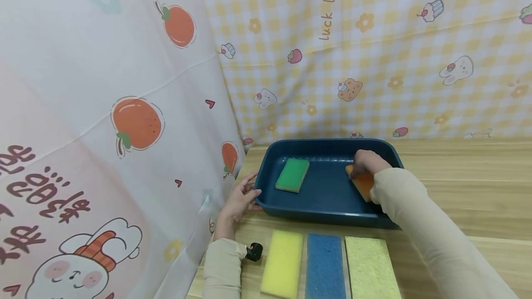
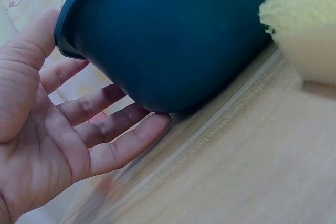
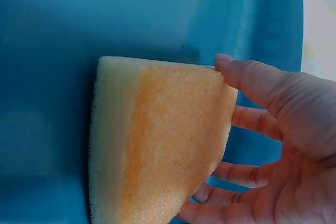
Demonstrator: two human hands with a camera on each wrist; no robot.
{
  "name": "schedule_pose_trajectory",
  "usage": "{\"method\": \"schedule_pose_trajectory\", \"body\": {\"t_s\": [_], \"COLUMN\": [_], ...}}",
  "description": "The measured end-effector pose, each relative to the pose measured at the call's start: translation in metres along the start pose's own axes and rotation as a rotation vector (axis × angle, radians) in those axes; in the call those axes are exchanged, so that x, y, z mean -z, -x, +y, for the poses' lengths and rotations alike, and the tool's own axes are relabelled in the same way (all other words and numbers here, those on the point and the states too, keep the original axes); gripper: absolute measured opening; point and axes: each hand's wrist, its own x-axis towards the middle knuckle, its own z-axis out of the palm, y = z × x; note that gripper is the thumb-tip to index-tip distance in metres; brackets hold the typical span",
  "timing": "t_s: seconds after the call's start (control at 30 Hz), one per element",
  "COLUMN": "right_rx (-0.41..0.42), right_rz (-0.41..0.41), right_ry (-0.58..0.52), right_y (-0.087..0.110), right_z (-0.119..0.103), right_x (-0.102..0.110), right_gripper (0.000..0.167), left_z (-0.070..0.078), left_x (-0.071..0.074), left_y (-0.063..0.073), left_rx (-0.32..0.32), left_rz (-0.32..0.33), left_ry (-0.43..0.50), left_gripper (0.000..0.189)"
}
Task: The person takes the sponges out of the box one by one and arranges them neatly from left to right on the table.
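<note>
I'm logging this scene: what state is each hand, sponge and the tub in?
Dark blue tub: upright, uncovered
Left hand: touching the tub's left end
Right hand: gripping the orange sponge
Orange sponge: inside the tub, held
Green sponge: lying in the tub, green side up
Yellow sponge, blue sponge, pale yellow sponge: lying outside the tub
</note>
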Motion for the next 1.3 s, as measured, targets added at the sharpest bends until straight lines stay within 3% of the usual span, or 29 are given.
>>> {"method": "schedule_pose_trajectory", "body": {"t_s": [0.37,0.67,0.83,1.03,1.3], "right_rx": [0.016,-0.061,-0.058,-0.028,0.011], "right_rz": [0.009,0.04,0.061,0.088,0.086], "right_ry": [0.024,0.051,0.112,0.15,0.043], "right_y": [0.009,0.02,0.029,0.046,0.07], "right_z": [0.005,-0.01,-0.019,-0.023,-0.017], "right_x": [0.005,0.023,0.031,0.035,0.04], "right_gripper": [0.024,0.046,0.057,0.049,0.048], "left_z": [0.005,0.0,0.0,0.001,0.001], "left_x": [-0.007,-0.005,-0.004,-0.004,-0.002], "left_y": [0.0,-0.003,-0.003,-0.001,0.0], "left_rx": [0.001,-0.019,-0.014,-0.003,0.007], "left_rz": [-0.031,-0.028,-0.009,-0.013,0.016], "left_ry": [-0.011,-0.01,-0.003,0.003,-0.018], "left_gripper": [0.057,0.057,0.056,0.055,0.054]}}
